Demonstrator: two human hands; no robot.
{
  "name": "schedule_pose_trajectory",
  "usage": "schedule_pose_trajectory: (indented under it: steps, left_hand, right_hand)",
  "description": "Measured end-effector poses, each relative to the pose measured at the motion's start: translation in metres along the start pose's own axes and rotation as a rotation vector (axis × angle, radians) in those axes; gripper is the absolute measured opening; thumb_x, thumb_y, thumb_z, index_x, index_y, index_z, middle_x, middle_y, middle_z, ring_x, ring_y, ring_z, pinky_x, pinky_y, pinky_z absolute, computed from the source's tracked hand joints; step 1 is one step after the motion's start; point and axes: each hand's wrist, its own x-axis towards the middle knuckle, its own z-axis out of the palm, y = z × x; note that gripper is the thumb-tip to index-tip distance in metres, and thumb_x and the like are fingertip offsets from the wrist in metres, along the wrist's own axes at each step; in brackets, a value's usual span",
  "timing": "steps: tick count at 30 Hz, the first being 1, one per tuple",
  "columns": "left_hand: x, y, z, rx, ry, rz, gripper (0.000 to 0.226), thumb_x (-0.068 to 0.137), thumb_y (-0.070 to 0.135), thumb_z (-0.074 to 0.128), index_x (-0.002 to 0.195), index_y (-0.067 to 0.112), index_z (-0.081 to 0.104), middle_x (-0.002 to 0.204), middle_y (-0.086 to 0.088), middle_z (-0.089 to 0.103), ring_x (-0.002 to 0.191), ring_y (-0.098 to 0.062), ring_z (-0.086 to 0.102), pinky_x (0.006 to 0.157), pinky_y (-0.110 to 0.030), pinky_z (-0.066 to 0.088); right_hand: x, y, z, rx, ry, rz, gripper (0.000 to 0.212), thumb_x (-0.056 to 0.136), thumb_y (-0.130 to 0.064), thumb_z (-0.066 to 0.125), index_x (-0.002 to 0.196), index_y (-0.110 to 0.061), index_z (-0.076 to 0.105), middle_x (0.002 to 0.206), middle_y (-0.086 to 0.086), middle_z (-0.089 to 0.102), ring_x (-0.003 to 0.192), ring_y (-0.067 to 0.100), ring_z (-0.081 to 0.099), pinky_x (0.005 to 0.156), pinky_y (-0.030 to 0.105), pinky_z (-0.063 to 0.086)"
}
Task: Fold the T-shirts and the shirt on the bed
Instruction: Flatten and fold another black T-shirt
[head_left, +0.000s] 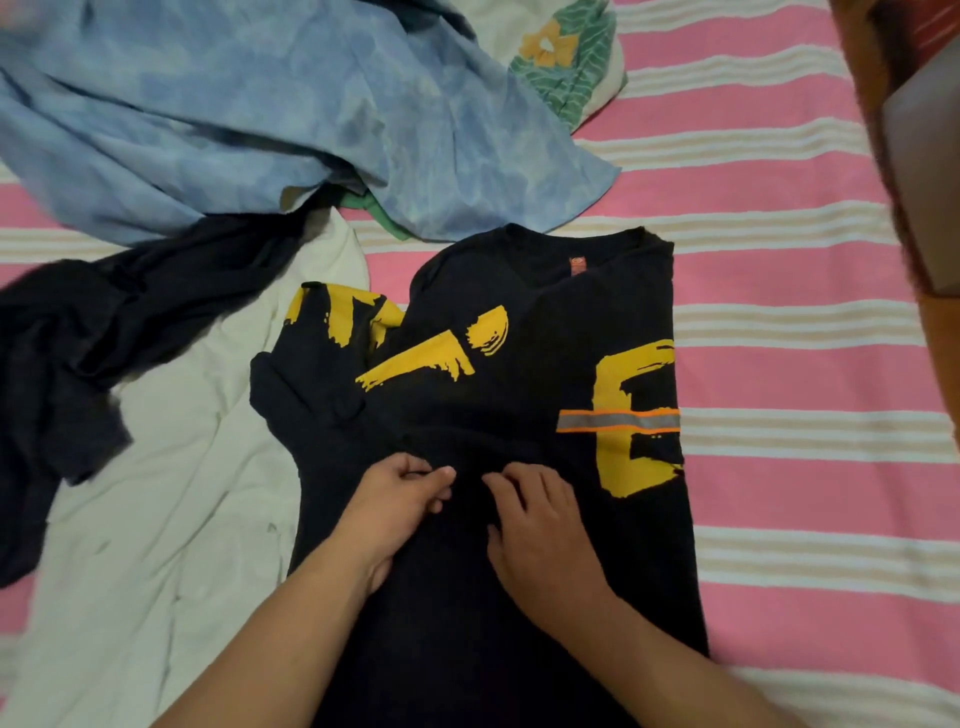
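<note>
On the pink striped bed lies the black T-shirt, one side folded in; left hand pinches it, right hand rests with fingers apart, holding it flat

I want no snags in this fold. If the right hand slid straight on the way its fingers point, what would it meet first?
Probably the left hand: the right hand points up-left across the black T-shirt, and the left's fingertips lie almost in line.
</note>
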Motion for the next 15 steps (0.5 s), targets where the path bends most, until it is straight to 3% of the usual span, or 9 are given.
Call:
schedule_pose_trajectory:
  steps: [4,8,10,12,15]
  left_hand:
    - [-0.022,-0.002,0.007,-0.155,0.090,-0.016,0.025,0.094,0.016,0.062,0.070,0.018,0.055,0.067,-0.001,0.052,0.067,-0.016,0.053,0.073,-0.036,0.047]
    - [-0.052,-0.015,0.007,-0.210,0.003,-0.115,0.025,0.091,0.012,0.057,0.066,0.016,0.056,0.083,-0.006,0.067,0.086,-0.022,0.067,0.085,-0.040,0.056]
    - [-0.055,-0.019,0.008,-0.093,0.040,-0.159,0.017,0.094,0.021,0.056,0.081,0.012,0.062,0.096,-0.007,0.072,0.089,-0.023,0.068,0.084,-0.040,0.056]
    - [-0.044,-0.020,0.004,0.026,0.219,-0.102,0.020,0.098,0.029,0.057,0.101,0.010,0.063,0.102,-0.011,0.072,0.089,-0.024,0.068,0.087,-0.044,0.057]
    - [-0.016,-0.004,-0.007,-0.047,0.348,0.012,0.036,0.095,0.034,0.063,0.120,0.008,0.059,0.098,-0.008,0.068,0.088,-0.021,0.067,0.087,-0.045,0.057]
  right_hand:
    - [-0.003,-0.013,-0.009,0.026,0.038,0.086,0.065,0.078,-0.028,0.075,0.137,-0.019,0.051,0.134,0.007,0.050,0.125,0.027,0.047,0.107,0.044,0.045]
    - [-0.006,-0.022,-0.014,-0.006,0.034,-0.023,0.062,0.083,-0.033,0.069,0.139,-0.018,0.048,0.135,0.007,0.050,0.127,0.029,0.046,0.115,0.048,0.035]
    - [-0.005,-0.022,-0.009,-0.046,-0.008,-0.030,0.056,0.085,-0.037,0.067,0.135,-0.018,0.052,0.128,0.006,0.053,0.124,0.029,0.048,0.119,0.049,0.027]
    - [-0.004,-0.022,-0.006,-0.082,-0.033,-0.040,0.049,0.086,-0.037,0.067,0.129,-0.015,0.058,0.119,0.006,0.055,0.119,0.029,0.049,0.121,0.050,0.024]
    - [-0.003,-0.024,0.004,-0.122,-0.009,-0.121,0.048,0.088,-0.027,0.066,0.132,-0.010,0.058,0.122,0.009,0.056,0.121,0.031,0.049,0.120,0.050,0.028]
